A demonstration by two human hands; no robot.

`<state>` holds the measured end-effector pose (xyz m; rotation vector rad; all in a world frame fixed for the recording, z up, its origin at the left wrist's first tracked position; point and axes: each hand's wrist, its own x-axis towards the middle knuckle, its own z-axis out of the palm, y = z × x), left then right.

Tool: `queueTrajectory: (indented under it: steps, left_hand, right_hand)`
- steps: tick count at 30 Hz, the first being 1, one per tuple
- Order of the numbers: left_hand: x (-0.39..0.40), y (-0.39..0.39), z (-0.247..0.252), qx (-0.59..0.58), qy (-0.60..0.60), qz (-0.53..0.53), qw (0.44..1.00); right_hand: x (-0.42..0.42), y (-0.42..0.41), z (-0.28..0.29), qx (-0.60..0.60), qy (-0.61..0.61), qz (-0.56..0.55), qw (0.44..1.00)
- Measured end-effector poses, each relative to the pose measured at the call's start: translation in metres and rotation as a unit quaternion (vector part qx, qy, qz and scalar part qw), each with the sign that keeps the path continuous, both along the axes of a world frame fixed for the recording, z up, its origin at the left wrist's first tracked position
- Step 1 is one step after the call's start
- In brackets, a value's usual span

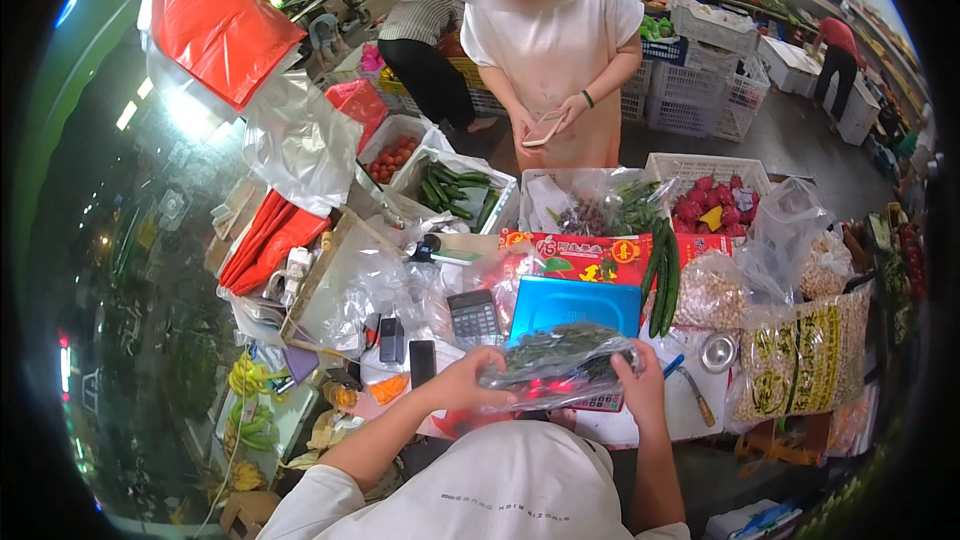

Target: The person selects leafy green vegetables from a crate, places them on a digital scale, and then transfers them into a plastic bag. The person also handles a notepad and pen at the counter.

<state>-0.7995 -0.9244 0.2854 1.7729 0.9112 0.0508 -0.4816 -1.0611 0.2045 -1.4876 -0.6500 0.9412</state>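
A clear plastic bag of dark leafy greens (570, 352) is held level between my two hands. My left hand (480, 379) grips its left end, and my right hand (637, 375) has hold of the right end. Beneath the bag is a digital scale with a blue metal pan (574, 304); its lit red display shows through the plastic. Whether the bag rests on the pan, I cannot tell. Long green cucumbers (661, 281) lie just right of the pan. A calculator (474, 315) sits to its left.
A wooden-handled knife (697, 397) and a metal bowl (718, 352) lie on the right. Bags of peanuts (802, 367) stand beyond. Phones (421, 362) lie left. Across the counter a person (555, 67) holds a phone. Crates hold cucumbers (454, 191), tomatoes (392, 159) and dragon fruit (709, 206).
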Motion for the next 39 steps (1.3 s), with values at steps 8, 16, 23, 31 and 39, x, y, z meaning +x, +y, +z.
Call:
queueTrajectory:
  steps: [8,16,23,31,39]
  left_hand:
    - [-0.003,-0.010,-0.016,0.138,-0.103,0.305,0.937]
    - [0.003,0.004,0.030,0.117,0.017,0.329,0.937]
    - [0.009,-0.004,0.077,0.111,0.011,0.258,0.960]
    - [0.022,0.016,0.092,-0.003,-0.055,0.292,0.955]
    - [0.010,0.049,0.085,-0.093,-0.460,0.372,0.801]
  right_hand:
    - [-0.016,0.004,0.078,-0.131,-0.067,0.041,0.988]
    - [-0.019,0.015,0.062,-0.024,-0.343,-0.065,0.937]
    - [0.000,0.004,0.054,-0.016,-0.311,-0.080,0.947]
    - [0.003,0.006,0.107,-0.018,-0.145,-0.078,0.986]
    - [0.011,0.090,0.170,0.103,0.026,-0.029,0.994]
